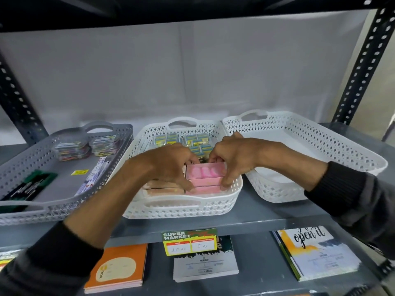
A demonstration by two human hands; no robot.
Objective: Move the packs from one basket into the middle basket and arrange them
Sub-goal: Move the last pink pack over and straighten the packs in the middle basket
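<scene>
Both hands are down inside the middle basket (pixel 213 207), the left hand (pixel 168 162) and the right hand (pixel 233 159) curled and pinching opposite ends of the pink packs (pixel 203 177), which lie stacked at the front right of that basket. This looks like the arranging step: the packs are already in the middle basket and are being squared up against each other. The next move likely calls for easing them flush beside the peach-coloured packs (pixel 162 188) lying just to their left, without disturbing the rows behind. From largest to smallest, the shelf (pixel 267 212) carries three perforated baskets side by side. The right basket (pixel 342 146) is white and shows nothing inside, which suggests it has been cleared. The grey basket (pixel 32 163) on the left holds clear boxes of coloured items (pixel 85 146) at the back, a dark packet (pixel 32 186) at the front and a printed card (pixel 94 176) against its right wall. At the back of the middle basket sit small yellow-and-blue packs (pixel 186 141) in clear wrapping. A price label (pixel 190 242) hangs from the shelf edge below.
</scene>
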